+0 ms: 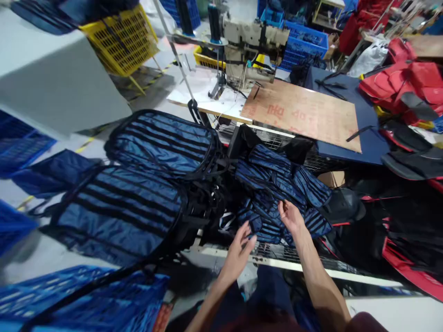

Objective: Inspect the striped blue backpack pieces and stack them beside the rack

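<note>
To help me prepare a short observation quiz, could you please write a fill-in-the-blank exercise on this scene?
1. The left hand and right hand are near small blue pieces striped in ____.
2. The wooden board bears markings coloured ____.
3. Large striped panels lying left of the hands number ____.
4. The crate just right of the white surface at upper left is coloured ____.

Missing words: black; red; two; yellow.
</note>
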Demonstrator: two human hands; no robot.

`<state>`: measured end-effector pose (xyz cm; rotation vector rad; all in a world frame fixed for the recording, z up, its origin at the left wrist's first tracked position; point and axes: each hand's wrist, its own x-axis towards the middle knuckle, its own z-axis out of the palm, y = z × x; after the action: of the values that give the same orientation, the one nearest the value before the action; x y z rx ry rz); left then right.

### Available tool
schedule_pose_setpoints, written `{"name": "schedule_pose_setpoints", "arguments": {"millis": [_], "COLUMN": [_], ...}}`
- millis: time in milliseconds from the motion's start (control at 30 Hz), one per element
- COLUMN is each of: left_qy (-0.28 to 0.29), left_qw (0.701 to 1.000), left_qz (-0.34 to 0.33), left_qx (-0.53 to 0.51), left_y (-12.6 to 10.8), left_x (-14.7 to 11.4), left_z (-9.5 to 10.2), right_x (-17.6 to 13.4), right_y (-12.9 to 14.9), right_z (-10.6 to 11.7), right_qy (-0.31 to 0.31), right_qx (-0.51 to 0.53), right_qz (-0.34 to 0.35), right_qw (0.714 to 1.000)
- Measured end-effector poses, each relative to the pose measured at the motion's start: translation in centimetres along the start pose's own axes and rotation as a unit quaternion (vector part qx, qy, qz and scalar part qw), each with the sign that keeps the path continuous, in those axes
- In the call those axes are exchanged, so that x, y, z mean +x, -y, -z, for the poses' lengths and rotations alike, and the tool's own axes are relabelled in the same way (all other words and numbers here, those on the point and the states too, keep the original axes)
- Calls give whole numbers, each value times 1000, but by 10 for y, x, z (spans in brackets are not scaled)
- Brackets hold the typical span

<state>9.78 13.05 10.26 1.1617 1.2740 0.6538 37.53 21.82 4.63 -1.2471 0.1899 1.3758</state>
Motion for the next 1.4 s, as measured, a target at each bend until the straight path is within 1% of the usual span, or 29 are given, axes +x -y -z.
{"name": "schedule_pose_setpoints", "arguments": {"millis": [67, 100, 167, 200, 267, 333, 367, 400, 433, 467, 500, 533, 567, 600, 633, 667, 733, 767, 800, 833, 900, 1000, 1067, 1133, 1167, 1233, 1333, 1367, 1400], "left_qy": [29, 46, 82, 86, 57, 2, -23, -40, -50, -58, -66, -72, -77, -80, -84, -87, -90, -86, -77, -65, -37, 25, 90, 150, 169, 186, 184, 167, 137], "left_qw": [995, 991, 984, 983, 984, 985, 983, 980, 976, 972, 968, 964, 962, 959, 957, 955, 952, 951, 951, 952, 959, 980, 986, 985, 983, 981, 982, 984, 988], "left_qz": [24, 27, 21, 14, -5, -6, 1, 10, 16, 16, 11, 2, -6, -13, -21, -30, -57, -72, -87, -98, -103, -54, -11, 14, 19, 18, -5, -14, -19], "left_qx": [-95, -125, -155, -161, -166, -172, -180, -193, -210, -227, -243, -255, -263, -270, -277, -283, -288, -289, -288, -284, -261, -192, -137, -84, -65, -43, -41, -53, -74], "left_y": [-32, -46, -68, -75, -85, -89, -90, -91, -92, -94, -98, -102, -107, -113, -120, -127, -142, -149, -155, -158, -160, -147, -133, -118, -113, -105, -102, -103, -105], "left_x": [10, 12, 12, 10, 5, 1, 1, 1, 2, 4, 7, 9, 12, 14, 17, 19, 24, 27, 28, 29, 26, 8, -11, -28, -35, -43, -45, -42, -36], "left_z": [-16, -23, -35, -41, -51, -57, -57, -55, -52, -49, -45, -41, -38, -35, -33, -31, -28, -27, -26, -25, -27, -39, -51, -63, -68, -75, -81, -81, -80], "right_x": [-49, -71, -110, -127, -157, -182, -192, -200, -206, -209, -211, -212, -212, -212, -211, -211, -213, -213, -213, -213, -207, -190, -177, -167, -164, -161, -163, -166, -170], "right_y": [1, -1, -8, -12, -17, -13, -8, 1, 12, 23, 35, 46, 54, 60, 62, 62, 57, 54, 51, 49, 49, 56, 59, 60, 60, 58, 55, 53, 51], "right_z": [9, 12, 15, 16, 20, 28, 33, 38, 44, 49, 53, 57, 59, 60, 60, 59, 53, 48, 42, 35, 21, 2, -7, -13, -14, -17, -19, -20, -21], "right_qy": [4, 7, 20, 27, 41, 70, 93, 120, 143, 155, 157, 152, 153, 167, 192, 219, 250, 251, 246, 239, 239, 229, 219, 208, 203, 193, 184, 184, 187], "right_qx": [22, 33, 49, 54, 63, 46, 13, -37, -103, -183, -265, -341, -408, -466, -514, -549, -585, -589, -585, -572, -535, -492, -486, -491, -496, -508, -526, -531, -534], "right_qz": [-58, -86, -130, -147, -177, -197, -184, -144, -75, 19, 123, 212, 273, 303, 310, 308, 320, 339, 362, 380, 382, 357, 349, 353, 355, 359, 364, 366, 368], "right_qw": [998, 996, 990, 987, 981, 977, 978, 982, 982, 971, 943, 903, 858, 814, 776, 746, 702, 689, 683, 686, 714, 760, 771, 769, 766, 759, 746, 742, 738]}}
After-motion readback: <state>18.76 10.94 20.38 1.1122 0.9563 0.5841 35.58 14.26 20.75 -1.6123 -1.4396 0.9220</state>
